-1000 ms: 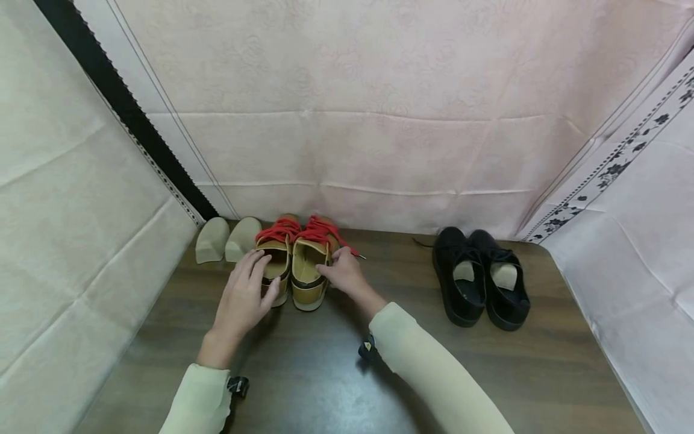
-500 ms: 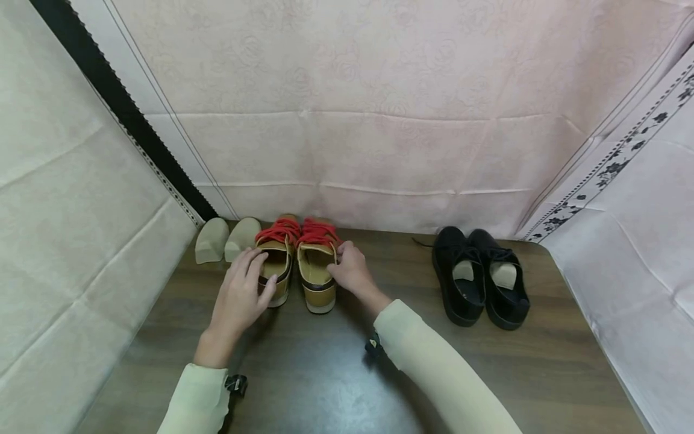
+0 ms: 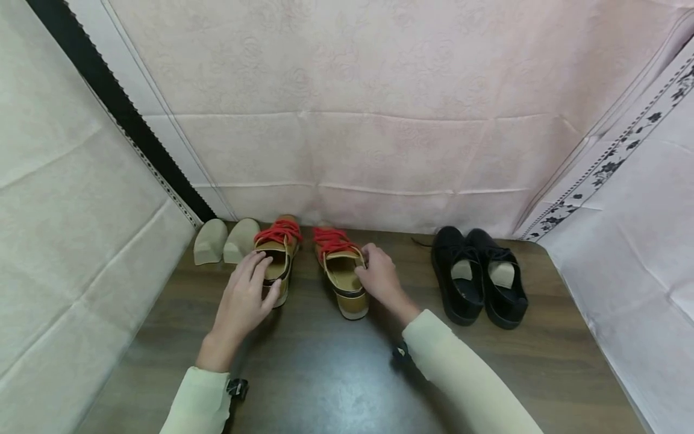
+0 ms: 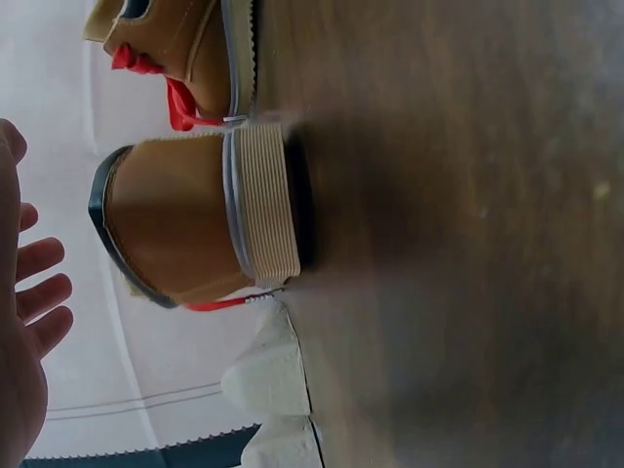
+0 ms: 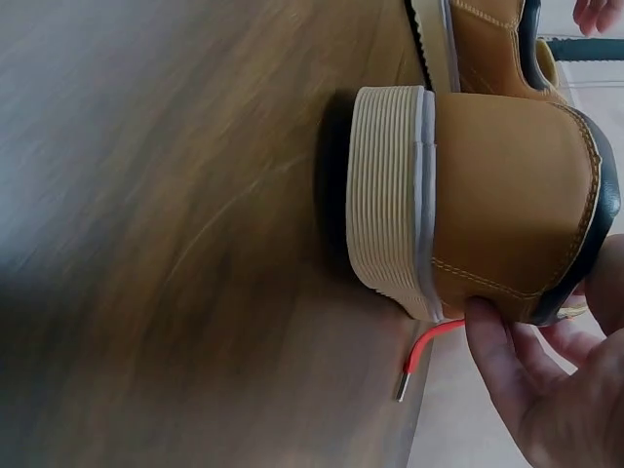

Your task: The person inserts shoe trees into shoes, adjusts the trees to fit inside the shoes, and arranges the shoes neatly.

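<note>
My right hand [image 3: 382, 278] pinches the side collar of the right tan shoe [image 3: 351, 304], which has red laces. In the right wrist view, the thumb lies against the outside of that tan shoe [image 5: 507, 200] near the heel, while the other fingers go to the rim. My left hand [image 3: 238, 313] hovers by the left tan shoe [image 3: 284, 294], fingers spread and gripping nothing. The left wrist view shows a gap between this hand [image 4: 24, 322] and the shoe's heel [image 4: 175, 214]. A strip of floor separates the two shoes, and both toes point toward the cloth wall.
Two off-white rounded pieces [image 3: 210, 242] stand left of the tan shoes. A pair of black lace-up shoes [image 3: 458, 283] is at the right, with pale pieces inside. Pale cloth [image 3: 347, 150] hangs behind and on both sides of the brown wood-look floor [image 3: 303, 374].
The right tan shoe has moved right, away from the left one, with my right hand holding its collar. It has also turned slightly. My left hand has stayed nearly still.
</note>
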A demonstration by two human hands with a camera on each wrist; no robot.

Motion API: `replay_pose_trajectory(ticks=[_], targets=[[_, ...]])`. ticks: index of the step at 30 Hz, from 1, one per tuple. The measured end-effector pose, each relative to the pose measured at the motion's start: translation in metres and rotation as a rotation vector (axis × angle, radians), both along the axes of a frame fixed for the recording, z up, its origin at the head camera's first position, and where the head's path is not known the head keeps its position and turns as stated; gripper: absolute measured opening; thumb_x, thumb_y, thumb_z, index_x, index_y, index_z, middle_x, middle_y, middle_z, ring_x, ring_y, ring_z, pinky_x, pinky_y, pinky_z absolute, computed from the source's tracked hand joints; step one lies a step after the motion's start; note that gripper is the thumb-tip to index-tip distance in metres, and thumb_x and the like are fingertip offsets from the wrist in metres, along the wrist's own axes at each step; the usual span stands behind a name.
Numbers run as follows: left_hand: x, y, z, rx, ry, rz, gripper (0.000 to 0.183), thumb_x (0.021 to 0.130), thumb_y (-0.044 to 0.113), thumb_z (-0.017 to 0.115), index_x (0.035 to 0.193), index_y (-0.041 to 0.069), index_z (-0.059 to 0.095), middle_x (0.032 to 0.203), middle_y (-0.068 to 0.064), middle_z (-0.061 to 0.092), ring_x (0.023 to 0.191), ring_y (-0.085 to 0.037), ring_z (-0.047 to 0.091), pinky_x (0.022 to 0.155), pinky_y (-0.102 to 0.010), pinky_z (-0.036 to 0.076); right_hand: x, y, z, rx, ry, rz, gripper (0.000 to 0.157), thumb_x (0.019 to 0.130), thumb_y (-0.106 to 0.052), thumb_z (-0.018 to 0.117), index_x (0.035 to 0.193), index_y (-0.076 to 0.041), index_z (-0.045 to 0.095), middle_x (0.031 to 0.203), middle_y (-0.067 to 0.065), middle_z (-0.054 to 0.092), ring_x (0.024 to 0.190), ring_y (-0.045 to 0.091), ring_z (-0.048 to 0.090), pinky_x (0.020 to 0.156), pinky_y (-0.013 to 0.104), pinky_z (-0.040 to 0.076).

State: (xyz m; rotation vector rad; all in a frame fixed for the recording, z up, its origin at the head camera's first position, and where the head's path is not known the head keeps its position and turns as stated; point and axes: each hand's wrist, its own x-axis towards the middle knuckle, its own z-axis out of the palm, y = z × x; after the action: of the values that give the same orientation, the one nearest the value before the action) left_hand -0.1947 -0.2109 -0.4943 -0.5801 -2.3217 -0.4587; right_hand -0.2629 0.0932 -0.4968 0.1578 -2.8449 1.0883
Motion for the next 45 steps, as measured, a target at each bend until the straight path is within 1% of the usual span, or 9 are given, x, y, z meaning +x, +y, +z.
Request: replay_pose_trajectory(ticks=[4, 10, 19, 25, 29, 33, 39, 43, 45], targets=[[0.002, 0.003, -0.002, -0.006, 0.006, -0.011, 0.048, 0.097, 0.031, 0.06, 0.126, -0.008, 0.063, 0.131, -0.031, 0.061, 0.129, -0.05, 0.055, 0.109, -0.062, 0.045, 0.007, 0.016, -0.002, -0.003, 0.005, -0.024, 0.033, 0.084, -0.01, 0.069, 0.117, -0.009, 0.065, 0.106, 0.007, 0.068, 0.096, 0.025, 0.065, 0.085, 0.044, 0.055], [0.004, 0.01, 0.0, -0.026, -0.001, -0.02, 0.05, 0.099, 0.035, 0.057, 0.128, -0.006, 0.062, 0.132, -0.03, 0.061, 0.129, -0.049, 0.056, 0.11, -0.061, 0.045, 0.02, 0.04, -0.004, 0.007, -0.005, -0.063, 0.034, 0.084, -0.01, 0.069, 0.118, -0.008, 0.064, 0.107, 0.008, 0.067, 0.097, 0.025, 0.064, 0.082, 0.041, 0.056], [0.013, 0.03, 0.004, -0.068, -0.045, -0.043, 0.051, 0.095, 0.032, 0.067, 0.131, -0.004, 0.062, 0.134, -0.027, 0.062, 0.129, -0.047, 0.056, 0.107, -0.061, 0.047, 0.042, 0.071, -0.006, 0.006, -0.028, -0.108, 0.036, 0.084, -0.008, 0.067, 0.12, -0.008, 0.062, 0.11, 0.009, 0.067, 0.102, 0.026, 0.064, 0.085, 0.043, 0.056], [0.015, 0.04, 0.006, -0.093, -0.072, -0.052, 0.053, 0.094, 0.031, 0.069, 0.134, -0.003, 0.061, 0.135, -0.026, 0.062, 0.131, -0.046, 0.056, 0.108, -0.06, 0.047, 0.056, 0.088, -0.006, 0.006, -0.02, -0.126, 0.036, 0.085, -0.008, 0.064, 0.121, -0.009, 0.061, 0.112, 0.01, 0.067, 0.103, 0.027, 0.066, 0.082, 0.043, 0.056], [0.016, 0.045, 0.007, -0.093, -0.076, -0.067, 0.053, 0.094, 0.031, 0.069, 0.134, -0.003, 0.062, 0.136, -0.026, 0.062, 0.131, -0.045, 0.056, 0.11, -0.058, 0.046, 0.065, 0.095, -0.006, -0.01, -0.027, -0.134, 0.039, 0.084, -0.007, 0.063, 0.123, -0.007, 0.06, 0.115, 0.013, 0.069, 0.106, 0.028, 0.067, 0.083, 0.045, 0.057], [0.018, 0.051, 0.008, -0.1, -0.09, -0.081, 0.054, 0.093, 0.031, 0.07, 0.134, -0.003, 0.061, 0.137, -0.025, 0.061, 0.132, -0.044, 0.056, 0.111, -0.058, 0.045, 0.075, 0.101, -0.006, -0.027, -0.061, -0.134, 0.042, 0.084, -0.007, 0.063, 0.126, -0.006, 0.059, 0.117, 0.015, 0.069, 0.11, 0.029, 0.068, 0.085, 0.045, 0.057], [0.02, 0.056, 0.008, -0.101, -0.118, -0.078, 0.054, 0.093, 0.03, 0.071, 0.135, -0.002, 0.061, 0.137, -0.025, 0.061, 0.132, -0.044, 0.056, 0.111, -0.058, 0.045, 0.084, 0.108, -0.005, -0.037, -0.161, -0.122, 0.042, 0.089, -0.012, 0.063, 0.13, -0.007, 0.055, 0.12, 0.015, 0.069, 0.112, 0.028, 0.066, 0.087, 0.044, 0.057], [0.021, 0.056, 0.009, -0.103, -0.141, -0.07, 0.053, 0.095, 0.031, 0.07, 0.136, -0.001, 0.06, 0.139, -0.024, 0.06, 0.134, -0.042, 0.055, 0.112, -0.057, 0.045, 0.087, 0.112, -0.006, -0.082, -0.224, -0.099, 0.041, 0.097, -0.018, 0.061, 0.136, -0.008, 0.052, 0.131, 0.018, 0.066, 0.121, 0.032, 0.065, 0.094, 0.049, 0.057], [0.021, 0.056, 0.009, -0.102, -0.153, -0.066, 0.052, 0.096, 0.031, 0.069, 0.136, -0.001, 0.06, 0.14, -0.024, 0.06, 0.134, -0.042, 0.055, 0.113, -0.057, 0.044, 0.087, 0.114, -0.008, -0.124, -0.251, -0.083, 0.041, 0.101, -0.021, 0.059, 0.139, -0.009, 0.05, 0.137, 0.02, 0.063, 0.126, 0.036, 0.063, 0.093, 0.048, 0.058]])
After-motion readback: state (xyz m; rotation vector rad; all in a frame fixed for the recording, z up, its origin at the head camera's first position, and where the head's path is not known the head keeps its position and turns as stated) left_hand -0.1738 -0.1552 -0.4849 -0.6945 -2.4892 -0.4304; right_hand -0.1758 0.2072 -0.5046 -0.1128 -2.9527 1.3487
